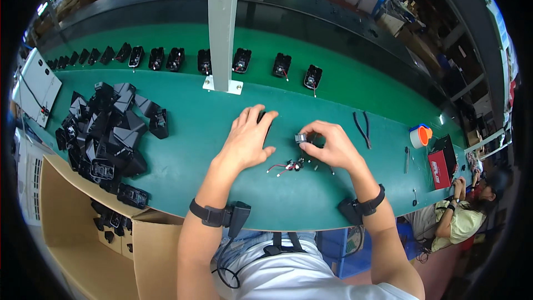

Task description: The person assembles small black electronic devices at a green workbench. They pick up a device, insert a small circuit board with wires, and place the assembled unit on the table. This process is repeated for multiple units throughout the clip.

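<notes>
My left hand [244, 136] lies on the green bench with its fingers curved over a black housing [267, 131]. Only dark edges of that part show beside the index finger; the rest is hidden under the palm. To its right, my right hand [332, 144] pinches a small grey block-shaped part [300, 139] between thumb and fingertips, just above the bench. Below and between the hands sits a little cluster of small parts with red and black wires [293, 165]. Each wrist wears a black strap with a dark module on it.
A heap of black housings [114, 128] covers the left side above an open cardboard box [78, 233]. More housings [282, 65] with wired parts line the far strip, behind a grey post [222, 33]. Pliers [363, 129], an orange-and-white roll [420, 135], and a red box [440, 169] lie right, near another person [463, 216].
</notes>
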`<state>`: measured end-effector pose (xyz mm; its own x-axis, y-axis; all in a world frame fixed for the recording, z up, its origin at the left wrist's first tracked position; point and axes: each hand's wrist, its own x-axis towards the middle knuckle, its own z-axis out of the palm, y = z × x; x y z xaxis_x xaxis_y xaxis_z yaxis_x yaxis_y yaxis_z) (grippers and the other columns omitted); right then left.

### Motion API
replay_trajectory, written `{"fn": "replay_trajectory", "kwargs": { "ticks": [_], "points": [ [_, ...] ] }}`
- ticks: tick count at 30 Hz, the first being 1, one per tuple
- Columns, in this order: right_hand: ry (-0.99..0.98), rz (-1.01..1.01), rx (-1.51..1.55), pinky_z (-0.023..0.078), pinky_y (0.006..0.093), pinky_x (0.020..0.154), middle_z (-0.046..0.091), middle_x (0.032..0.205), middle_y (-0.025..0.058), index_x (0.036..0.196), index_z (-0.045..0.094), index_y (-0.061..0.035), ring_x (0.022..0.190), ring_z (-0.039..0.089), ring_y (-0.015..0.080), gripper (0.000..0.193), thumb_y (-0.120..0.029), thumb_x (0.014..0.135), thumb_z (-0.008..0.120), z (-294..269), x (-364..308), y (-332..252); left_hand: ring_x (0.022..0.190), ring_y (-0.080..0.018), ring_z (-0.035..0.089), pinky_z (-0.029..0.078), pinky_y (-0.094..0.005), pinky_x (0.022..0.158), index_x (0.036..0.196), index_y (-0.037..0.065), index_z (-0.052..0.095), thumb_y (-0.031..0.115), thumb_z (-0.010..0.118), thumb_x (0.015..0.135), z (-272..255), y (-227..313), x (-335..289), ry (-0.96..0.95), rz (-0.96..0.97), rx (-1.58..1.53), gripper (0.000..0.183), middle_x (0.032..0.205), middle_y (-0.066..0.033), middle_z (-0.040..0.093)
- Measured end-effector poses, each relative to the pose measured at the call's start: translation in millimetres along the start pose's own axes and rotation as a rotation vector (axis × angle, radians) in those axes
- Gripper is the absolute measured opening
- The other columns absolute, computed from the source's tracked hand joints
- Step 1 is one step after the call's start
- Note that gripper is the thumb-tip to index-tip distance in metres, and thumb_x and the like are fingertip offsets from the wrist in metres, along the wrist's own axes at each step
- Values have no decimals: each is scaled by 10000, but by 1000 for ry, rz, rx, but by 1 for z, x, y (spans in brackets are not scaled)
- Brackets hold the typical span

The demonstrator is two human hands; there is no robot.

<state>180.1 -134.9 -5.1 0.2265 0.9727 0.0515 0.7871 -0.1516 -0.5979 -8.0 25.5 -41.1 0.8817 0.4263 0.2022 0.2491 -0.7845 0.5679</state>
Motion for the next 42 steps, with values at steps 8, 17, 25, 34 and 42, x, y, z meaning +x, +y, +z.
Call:
{"fn": "replay_trajectory", "kwargs": {
  "ticks": [8, 17, 25, 34, 42],
  "points": [
    [283, 0, 430, 540, 319, 875, 731, 1007, 98, 1138, 667, 31, 954, 685, 156, 267, -148, 944, 632, 17, -15, 2, 928, -325, 635, 528, -416, 786, 1153, 38, 652, -37, 560, 876, 7, 10, 10, 167, 144, -188, 301, 1060, -124, 618],
    [-78, 47, 830, 486, 250, 707, 686, 826, 36, 1007, 694, -5, 780, 618, 85, 371, -289, 1077, 465, 9, -31, -10, 909, -257, 675, 538, -358, 817, 1141, 5, 692, 69, 654, 868, 5, 43, 12, 87, 243, -608, 283, 1033, -150, 687],
    [290, -69, 633, 509, 256, 617, 676, 791, 48, 932, 621, -8, 685, 639, 95, 141, -108, 908, 718, 23, -30, -13, 946, -244, 683, 542, -343, 837, 1160, -19, 696, 40, 641, 888, 5, 42, 12, 62, 236, -694, 284, 1058, -145, 702],
    [522, -90, 339, 480, 221, 543, 649, 759, 33, 1031, 558, -21, 640, 634, 81, 323, -15, 802, 785, 23, -29, -28, 874, -243, 686, 541, -325, 792, 1054, -49, 706, 48, 637, 902, 1, 51, 10, 87, 200, -636, 193, 996, -157, 708],
    [458, -87, 536, 460, 207, 529, 649, 726, 14, 1055, 597, -13, 635, 616, 78, 275, 9, 822, 741, 29, -32, -25, 865, -199, 660, 518, -311, 774, 1020, -65, 677, 91, 651, 907, 7, 45, 9, 18, 132, -702, 193, 968, -135, 692]
  ]
}}
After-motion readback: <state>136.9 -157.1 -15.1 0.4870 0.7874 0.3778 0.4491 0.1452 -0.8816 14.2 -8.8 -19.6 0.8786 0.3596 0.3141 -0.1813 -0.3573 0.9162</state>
